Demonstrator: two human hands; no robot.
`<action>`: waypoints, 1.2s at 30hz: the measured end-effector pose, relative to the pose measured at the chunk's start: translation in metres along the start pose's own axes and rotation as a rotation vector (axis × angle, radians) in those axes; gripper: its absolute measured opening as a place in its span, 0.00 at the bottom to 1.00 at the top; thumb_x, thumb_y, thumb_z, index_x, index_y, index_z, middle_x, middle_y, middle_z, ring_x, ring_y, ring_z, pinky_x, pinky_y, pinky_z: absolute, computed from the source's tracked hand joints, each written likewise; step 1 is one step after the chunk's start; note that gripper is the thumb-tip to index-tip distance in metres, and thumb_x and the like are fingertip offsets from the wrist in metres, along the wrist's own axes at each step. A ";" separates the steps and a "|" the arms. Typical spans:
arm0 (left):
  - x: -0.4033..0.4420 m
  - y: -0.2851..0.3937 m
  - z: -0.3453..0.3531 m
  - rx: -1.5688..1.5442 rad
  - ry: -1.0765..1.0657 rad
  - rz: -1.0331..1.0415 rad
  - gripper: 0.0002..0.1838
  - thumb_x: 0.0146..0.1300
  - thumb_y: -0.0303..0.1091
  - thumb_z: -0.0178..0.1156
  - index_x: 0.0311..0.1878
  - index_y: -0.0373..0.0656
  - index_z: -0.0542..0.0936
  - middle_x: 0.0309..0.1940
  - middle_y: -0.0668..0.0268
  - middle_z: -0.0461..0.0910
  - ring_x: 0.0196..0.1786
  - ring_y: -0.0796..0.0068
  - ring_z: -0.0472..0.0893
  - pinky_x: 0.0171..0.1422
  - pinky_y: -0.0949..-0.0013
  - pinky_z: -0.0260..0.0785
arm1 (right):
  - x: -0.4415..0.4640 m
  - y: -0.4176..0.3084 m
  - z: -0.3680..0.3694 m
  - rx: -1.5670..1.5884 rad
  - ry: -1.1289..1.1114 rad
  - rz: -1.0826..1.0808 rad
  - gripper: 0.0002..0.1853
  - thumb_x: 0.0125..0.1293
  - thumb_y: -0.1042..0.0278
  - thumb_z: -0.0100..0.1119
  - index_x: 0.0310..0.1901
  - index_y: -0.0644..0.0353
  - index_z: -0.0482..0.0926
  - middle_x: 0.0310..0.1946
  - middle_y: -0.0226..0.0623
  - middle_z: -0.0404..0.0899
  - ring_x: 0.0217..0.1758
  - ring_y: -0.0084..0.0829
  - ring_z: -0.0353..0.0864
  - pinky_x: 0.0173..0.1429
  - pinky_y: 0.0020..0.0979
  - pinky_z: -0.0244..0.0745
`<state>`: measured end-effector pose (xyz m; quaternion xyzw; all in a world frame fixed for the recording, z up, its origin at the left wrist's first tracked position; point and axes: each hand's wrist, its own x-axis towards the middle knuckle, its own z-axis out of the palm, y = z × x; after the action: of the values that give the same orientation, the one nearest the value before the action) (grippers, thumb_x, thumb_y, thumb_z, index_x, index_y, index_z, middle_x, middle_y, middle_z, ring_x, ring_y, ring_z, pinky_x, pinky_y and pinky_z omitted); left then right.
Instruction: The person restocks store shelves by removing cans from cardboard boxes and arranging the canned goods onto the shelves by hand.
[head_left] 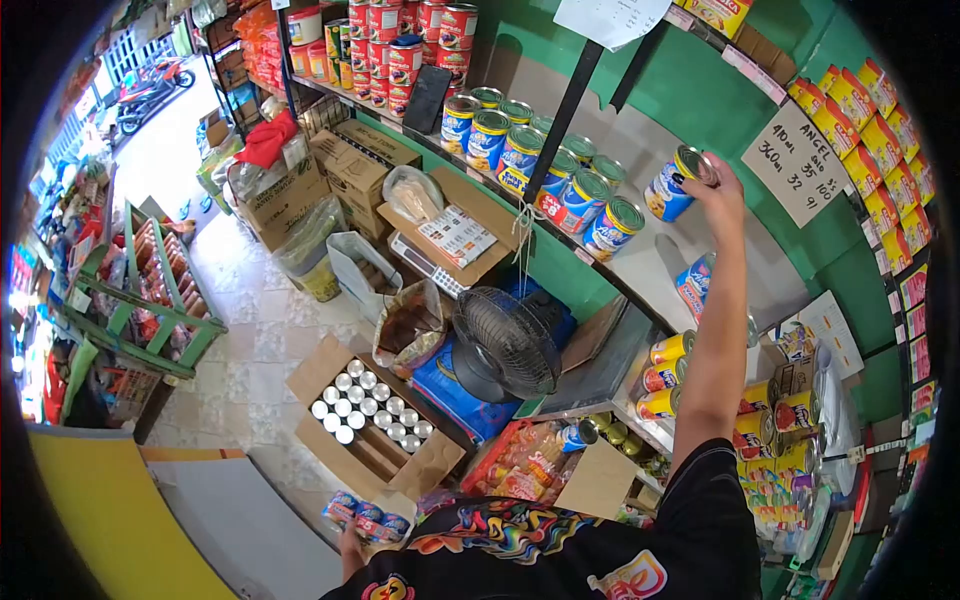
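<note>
My right hand point(722, 195) is wrapped round the upper end of a blue-labelled can point(668, 194), tilted over the shelf point(640, 270). Left of it, several similar blue-labelled cans point(490, 138) stand in rows. Another blue-and-red can point(692, 284) is on the shelf, partly covered by my right forearm. Low in the view, my left hand point(352, 552) grips a row of blue-and-red cans point(368, 520); its fingers are partly hidden. Close to that hand is an open carton point(330, 452) holding silver-topped cans point(370, 400).
A black fan point(506, 345) stands below the shelf, near bags and cardboard boxes point(365, 155). Yellow-labelled cans point(665, 375) sit near my right arm. A handwritten price sign point(795, 165) hangs on the green wall. A green wooden rack point(140, 300) stands across the tiled floor.
</note>
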<state>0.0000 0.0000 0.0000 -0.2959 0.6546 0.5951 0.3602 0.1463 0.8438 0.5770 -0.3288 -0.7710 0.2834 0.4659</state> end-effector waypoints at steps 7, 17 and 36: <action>-0.071 0.032 0.034 0.013 0.072 -0.046 0.25 0.58 0.48 0.68 0.49 0.35 0.79 0.36 0.59 0.80 0.35 0.64 0.80 0.41 0.62 0.73 | -0.004 -0.032 0.026 -0.003 -0.064 0.038 0.37 0.47 0.78 0.69 0.63 0.75 0.69 0.52 0.45 0.81 0.54 0.33 0.80 0.61 0.32 0.72; -0.048 0.040 0.025 -0.071 0.017 -0.126 0.30 0.63 0.42 0.65 0.64 0.39 0.70 0.44 0.59 0.81 0.39 0.60 0.83 0.43 0.57 0.78 | 0.002 -0.030 0.030 -0.011 -0.063 0.037 0.37 0.47 0.77 0.70 0.63 0.73 0.69 0.52 0.46 0.81 0.54 0.34 0.80 0.59 0.31 0.73; -0.021 0.054 0.062 0.184 -0.090 -0.168 0.30 0.63 0.40 0.65 0.65 0.39 0.69 0.44 0.60 0.80 0.39 0.62 0.82 0.43 0.59 0.77 | 0.154 -0.022 0.266 0.365 -0.546 -0.074 0.36 0.52 0.80 0.69 0.64 0.71 0.65 0.59 0.44 0.75 0.62 0.32 0.75 0.62 0.31 0.73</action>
<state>-0.0244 0.0671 0.0458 -0.2885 0.6625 0.5131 0.4633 -0.1537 0.9138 0.5674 -0.1233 -0.8154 0.4774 0.3033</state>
